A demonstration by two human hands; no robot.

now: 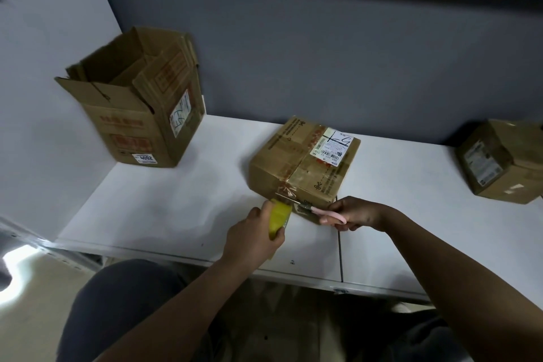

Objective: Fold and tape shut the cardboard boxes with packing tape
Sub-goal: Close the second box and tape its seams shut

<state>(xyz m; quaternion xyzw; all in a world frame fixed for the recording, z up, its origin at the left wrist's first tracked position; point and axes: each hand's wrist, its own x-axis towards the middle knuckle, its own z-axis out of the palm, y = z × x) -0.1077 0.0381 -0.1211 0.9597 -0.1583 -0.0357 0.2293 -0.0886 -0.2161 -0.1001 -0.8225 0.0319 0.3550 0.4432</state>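
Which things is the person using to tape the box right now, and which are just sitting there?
Being used:
- middle box
- yellow tape roll, held in the left hand
- pink-handled scissors, held in the right hand, blades at the tape strip

Just sitting there:
- open box, far left
- box at the right edge

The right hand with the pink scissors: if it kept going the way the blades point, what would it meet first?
Most likely the strip of clear tape stretched from the closed box to the yellow roll in the left hand. The right hand aims the scissors there; depth is unclear.
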